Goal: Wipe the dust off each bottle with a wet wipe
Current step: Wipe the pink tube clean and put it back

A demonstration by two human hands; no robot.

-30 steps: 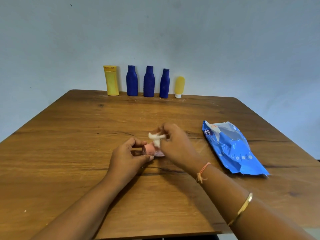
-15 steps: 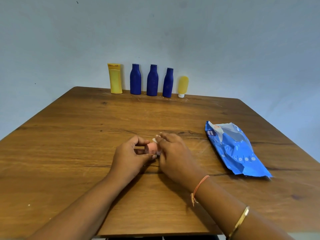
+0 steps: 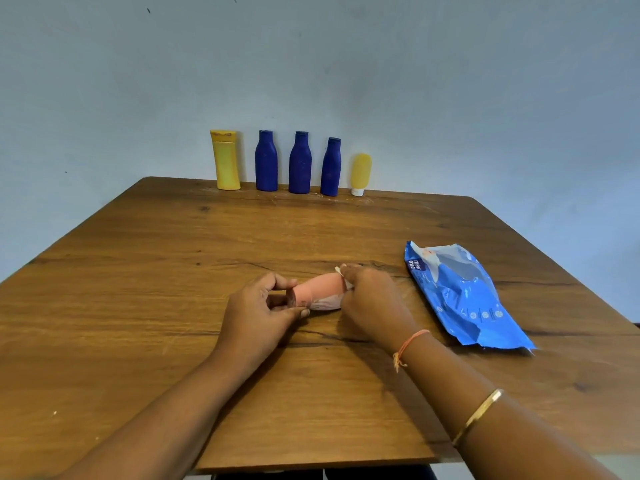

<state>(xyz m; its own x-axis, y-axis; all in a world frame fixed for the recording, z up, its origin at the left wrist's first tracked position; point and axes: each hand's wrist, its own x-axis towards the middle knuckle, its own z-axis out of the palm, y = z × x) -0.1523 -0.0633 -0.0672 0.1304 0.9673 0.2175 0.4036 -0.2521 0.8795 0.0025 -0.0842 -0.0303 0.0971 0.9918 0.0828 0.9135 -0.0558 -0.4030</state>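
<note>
On table (image 3: 138,271): left hand (image 3: 256,313) pinches peach bottle (image 3: 320,289); right hand's (image 3: 375,303) fingers (image 3: 353,273) clutch wipe (image 3: 337,270); pack (image 3: 460,299) reads "mee mee".

Wipes pack (image 3: 460,292) right of held bottle (image 3: 320,291)

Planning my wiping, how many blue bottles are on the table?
3, upright in the back row: left blue bottle, middle blue bottle, right blue bottle. None seems hidden.

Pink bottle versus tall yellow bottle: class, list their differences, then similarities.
The pink bottle lies sideways; the tall yellow bottle stands upright. The left hand grips the pink bottle, the right hand holds a wet wipe to it; the tall yellow bottle stands untouched by the wall. Both are opaque.
</note>
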